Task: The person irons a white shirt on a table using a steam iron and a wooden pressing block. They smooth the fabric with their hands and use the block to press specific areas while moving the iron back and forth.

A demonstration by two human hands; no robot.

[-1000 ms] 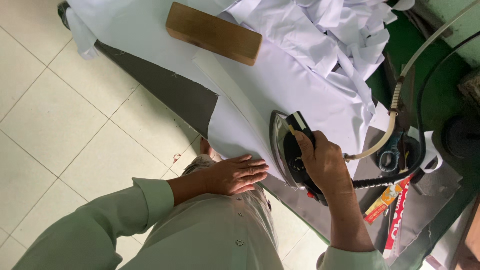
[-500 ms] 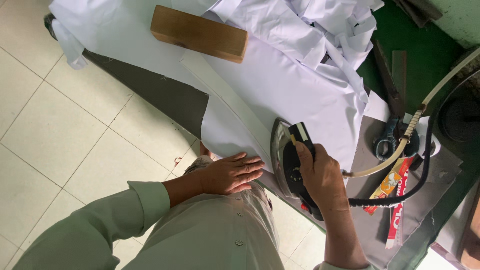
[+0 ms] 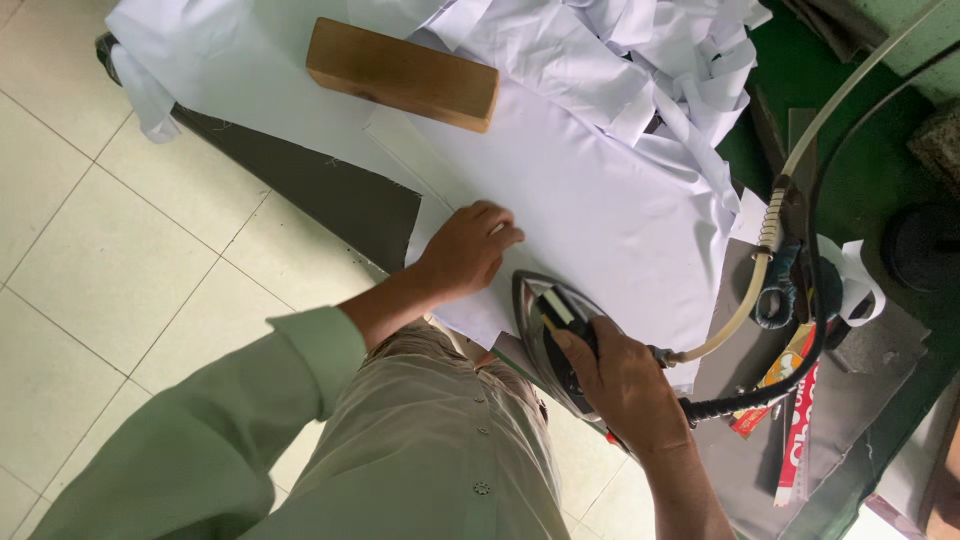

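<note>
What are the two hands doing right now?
Left hand: open, pressing on the white cloth.
Right hand: closed around the iron handle.

Left hand: the left hand [image 3: 468,248] lay palm down on the white fabric [image 3: 590,190], fingers curled, at the sheet's near edge.
Right hand: the right hand [image 3: 622,385] was closed around the handle of the iron [image 3: 553,335], to the right of the left hand and nearer.
Iron: its soleplate sat on the near edge of the fabric, tip pointing far-left; a beige hose [image 3: 790,190] and a black cord [image 3: 800,340] ran off to the right.
Wooden block: a wooden block [image 3: 402,72] rested on the fabric at the far side.
Heap: crumpled white pieces [image 3: 640,50] lay far right.
Floor: pale floor tiles [image 3: 120,260] showed on the left.
</note>
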